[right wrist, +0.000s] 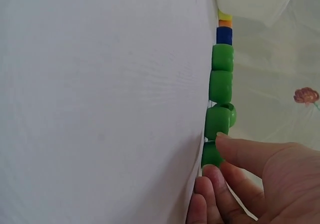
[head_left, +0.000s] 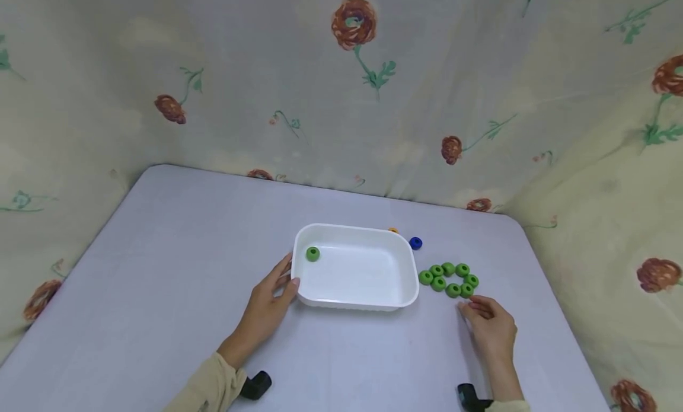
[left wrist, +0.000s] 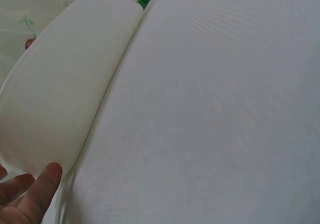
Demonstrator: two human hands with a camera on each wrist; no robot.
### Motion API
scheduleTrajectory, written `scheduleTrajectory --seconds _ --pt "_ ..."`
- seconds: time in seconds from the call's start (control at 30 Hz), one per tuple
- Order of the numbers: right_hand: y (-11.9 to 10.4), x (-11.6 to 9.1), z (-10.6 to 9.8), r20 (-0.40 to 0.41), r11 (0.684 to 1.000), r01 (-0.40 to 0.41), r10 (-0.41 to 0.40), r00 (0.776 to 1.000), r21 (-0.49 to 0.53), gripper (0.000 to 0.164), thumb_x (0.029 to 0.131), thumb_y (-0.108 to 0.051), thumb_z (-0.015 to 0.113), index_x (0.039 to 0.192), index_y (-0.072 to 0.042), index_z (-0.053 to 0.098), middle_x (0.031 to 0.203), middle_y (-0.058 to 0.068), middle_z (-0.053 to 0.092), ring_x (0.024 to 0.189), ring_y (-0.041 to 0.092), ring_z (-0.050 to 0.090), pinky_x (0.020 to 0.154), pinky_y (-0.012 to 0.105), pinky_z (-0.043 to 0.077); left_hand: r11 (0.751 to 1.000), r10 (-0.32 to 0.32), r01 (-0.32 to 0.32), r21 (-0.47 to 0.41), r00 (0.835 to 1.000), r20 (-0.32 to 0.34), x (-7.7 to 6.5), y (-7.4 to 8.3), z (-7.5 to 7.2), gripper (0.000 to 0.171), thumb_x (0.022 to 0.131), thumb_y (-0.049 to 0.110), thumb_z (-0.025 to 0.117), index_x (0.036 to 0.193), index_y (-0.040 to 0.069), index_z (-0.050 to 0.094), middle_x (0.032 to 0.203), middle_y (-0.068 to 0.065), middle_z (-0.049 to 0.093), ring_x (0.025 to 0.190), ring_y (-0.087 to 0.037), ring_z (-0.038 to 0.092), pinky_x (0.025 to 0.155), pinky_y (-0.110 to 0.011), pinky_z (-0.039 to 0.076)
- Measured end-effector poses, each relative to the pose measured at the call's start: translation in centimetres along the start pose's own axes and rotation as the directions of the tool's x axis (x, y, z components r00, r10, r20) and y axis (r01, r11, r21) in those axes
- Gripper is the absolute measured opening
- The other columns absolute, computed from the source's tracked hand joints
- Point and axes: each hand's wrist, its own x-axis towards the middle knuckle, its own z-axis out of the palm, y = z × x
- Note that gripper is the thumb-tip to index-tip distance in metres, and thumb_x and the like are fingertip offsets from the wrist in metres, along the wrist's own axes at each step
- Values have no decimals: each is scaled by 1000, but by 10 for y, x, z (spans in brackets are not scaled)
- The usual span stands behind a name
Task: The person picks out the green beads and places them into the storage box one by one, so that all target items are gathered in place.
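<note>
Flowered cloth (head_left: pixel 240 62) hangs behind a pale surface (head_left: pixel 160 281). On the right hand (head_left: pixel 492 329), thumb and forefinger stand apart beside the nearest green beads (head_left: pixel 462 270) — whether they touch one, I cannot tell. The left hand (head_left: pixel 265 307) rests extended fingers against the white tray's (head_left: pixel 357 272) left end. Only the head view shows a lone green bead (head_left: pixel 312 254) inside; only the right wrist's shows something yellow (right wrist: pixel 225 15) past the orange bead (right wrist: pixel 225 23) and blue bead (right wrist: pixel 224 35).

- what sort of place is this?
- a draped-off table nook: flowered fabric (head_left: pixel 245 50) hangs behind and beside a cloth-covered table (head_left: pixel 160 270). home or studio, i can't tell.
</note>
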Motion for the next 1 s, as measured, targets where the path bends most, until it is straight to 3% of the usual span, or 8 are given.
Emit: scheduleTrajectory --seconds 0.23,0.43,0.73,1.0 --pt "0 5 2 -14 1000 24 -24 1000 12 35 88 -17 78 117 0 70 108 20 72 71 -12 49 56 2 44 1000 4 -4 -7 1000 11 2 2 -2 60 105 28 53 159 19 29 160 -8 41 139 -31 53 105 -38 59" --pt "0 8 4 -24 1000 -9 9 1000 16 43 87 -17 77 126 -2 65 108 18 70 68 -13 48 56 2 43 1000 -8 8 -1 1000 15 0 1 -2 60 105 28 53 159 18 28 160 -9 41 139 -31 53 105 -39 59" --pt "3 15 5 1 1000 -29 29 1000 -2 48 89 -18 75 133 -4 61 117 17 66 80 -4 50 58 0 39 1000 -9 9 -3 1000 9 0 -3 -1 60 105 29 54 159 20 30 158 -9 44 137 -32 55 103 -38 60" --pt "1 19 8 31 1000 -9 9 999 -6 43 91 -18 72 130 -2 63 120 20 66 95 17 58 58 3 39 1000 -27 27 1 1000 7 0 -1 -2 60 105 30 54 159 21 29 159 -8 43 138 -31 54 104 -36 60"
